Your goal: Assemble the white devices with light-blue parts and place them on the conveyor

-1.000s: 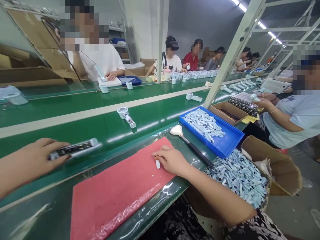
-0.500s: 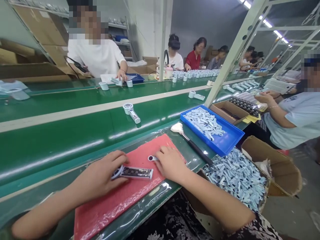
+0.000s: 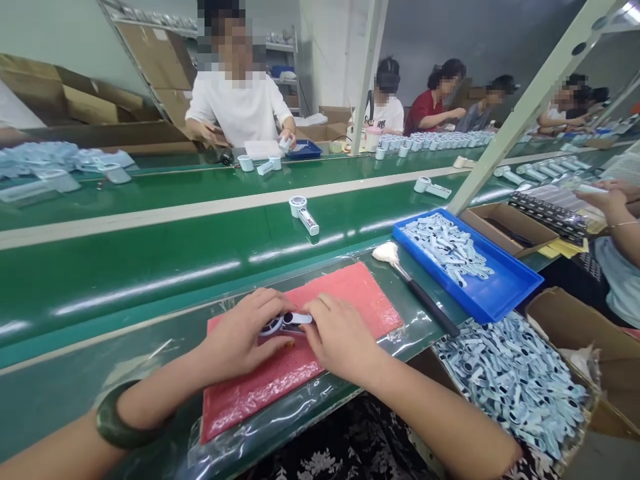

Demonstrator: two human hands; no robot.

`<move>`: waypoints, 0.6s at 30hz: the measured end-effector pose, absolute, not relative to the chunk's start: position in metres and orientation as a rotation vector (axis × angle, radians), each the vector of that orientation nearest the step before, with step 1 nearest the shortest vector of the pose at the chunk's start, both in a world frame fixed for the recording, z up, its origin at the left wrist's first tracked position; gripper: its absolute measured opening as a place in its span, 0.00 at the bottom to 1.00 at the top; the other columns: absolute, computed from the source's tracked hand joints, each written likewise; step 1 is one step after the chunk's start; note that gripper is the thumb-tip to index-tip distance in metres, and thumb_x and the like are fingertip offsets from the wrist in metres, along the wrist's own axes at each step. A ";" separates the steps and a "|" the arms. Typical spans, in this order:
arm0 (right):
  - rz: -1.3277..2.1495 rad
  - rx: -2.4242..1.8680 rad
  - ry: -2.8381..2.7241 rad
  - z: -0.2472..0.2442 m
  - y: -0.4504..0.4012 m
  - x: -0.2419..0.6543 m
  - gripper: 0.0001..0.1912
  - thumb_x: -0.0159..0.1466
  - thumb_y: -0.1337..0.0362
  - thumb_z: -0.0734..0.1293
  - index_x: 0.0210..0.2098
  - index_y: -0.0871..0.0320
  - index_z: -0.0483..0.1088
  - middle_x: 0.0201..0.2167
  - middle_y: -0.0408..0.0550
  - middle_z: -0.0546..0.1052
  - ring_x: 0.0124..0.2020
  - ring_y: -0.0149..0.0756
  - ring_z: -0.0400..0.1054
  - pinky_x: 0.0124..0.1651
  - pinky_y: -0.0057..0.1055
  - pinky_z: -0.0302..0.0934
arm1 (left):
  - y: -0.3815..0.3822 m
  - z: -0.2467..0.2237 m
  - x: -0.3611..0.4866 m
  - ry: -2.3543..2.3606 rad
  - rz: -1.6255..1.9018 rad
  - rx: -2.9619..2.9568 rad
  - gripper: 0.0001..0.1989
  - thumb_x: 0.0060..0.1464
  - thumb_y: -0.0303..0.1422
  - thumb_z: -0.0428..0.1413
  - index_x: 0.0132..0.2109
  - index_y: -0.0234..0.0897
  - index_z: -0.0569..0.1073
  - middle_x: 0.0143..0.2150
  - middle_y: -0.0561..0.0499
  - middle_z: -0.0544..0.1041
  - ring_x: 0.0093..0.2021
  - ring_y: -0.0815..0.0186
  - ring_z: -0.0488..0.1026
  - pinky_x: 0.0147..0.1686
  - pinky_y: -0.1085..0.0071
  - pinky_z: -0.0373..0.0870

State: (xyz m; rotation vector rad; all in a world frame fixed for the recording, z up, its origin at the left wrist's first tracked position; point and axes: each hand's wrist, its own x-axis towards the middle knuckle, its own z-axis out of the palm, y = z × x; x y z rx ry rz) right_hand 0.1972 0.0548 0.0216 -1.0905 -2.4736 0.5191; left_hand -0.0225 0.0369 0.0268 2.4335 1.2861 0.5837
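Note:
My left hand [image 3: 245,333] grips the round head of a small light-blue handheld fan [image 3: 271,326] lying over the red mat [image 3: 360,293]. Between thumb and fingers, my right hand [image 3: 345,340] pinches a light-blue handle cover [image 3: 299,319] with a dark oval at its end. The cover lies along the fan's handle, its oval end next to the round head. Most of the handle is hidden beneath the cover and my fingers, so I cannot tell whether the cover is seated.
Right of the mat lies a black-handled mallet [image 3: 425,300] with a white head. Beyond it stands a blue tray [image 3: 515,287] of light-blue covers, above a carton of more covers [image 3: 515,380]. Another fan [image 3: 305,217] lies on the green conveyor [image 3: 200,230]. Co-workers sit opposite and at right.
My right hand has brought the cover left onto the fan's handle, where a bare circuit board showed before. Both hands are now close together. The view has shifted left.

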 end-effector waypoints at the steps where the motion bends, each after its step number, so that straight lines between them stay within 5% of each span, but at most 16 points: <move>1: 0.493 -1.096 -2.485 0.021 0.054 0.197 0.10 0.70 0.65 0.60 0.45 0.60 0.71 0.40 0.53 0.75 0.39 0.42 0.69 0.41 0.39 0.63 | 0.036 0.027 -0.022 1.266 0.609 2.424 0.12 0.69 0.39 0.50 0.53 0.41 0.71 0.49 0.47 0.74 0.49 0.59 0.69 0.48 0.61 0.69; 13: 0.394 -1.152 -2.491 0.021 0.047 0.197 0.09 0.70 0.65 0.60 0.41 0.59 0.72 0.38 0.52 0.74 0.38 0.43 0.68 0.39 0.40 0.62 | 0.036 0.016 -0.019 1.216 0.801 2.382 0.09 0.70 0.34 0.49 0.50 0.43 0.74 0.49 0.50 0.76 0.52 0.62 0.70 0.53 0.62 0.69; 18: 0.625 -1.137 -2.303 0.015 0.054 0.198 0.06 0.70 0.62 0.65 0.39 0.55 0.74 0.39 0.48 0.73 0.41 0.40 0.69 0.44 0.39 0.63 | 0.038 0.013 -0.020 1.242 0.779 2.373 0.08 0.70 0.35 0.51 0.49 0.43 0.75 0.47 0.50 0.76 0.50 0.63 0.71 0.49 0.65 0.71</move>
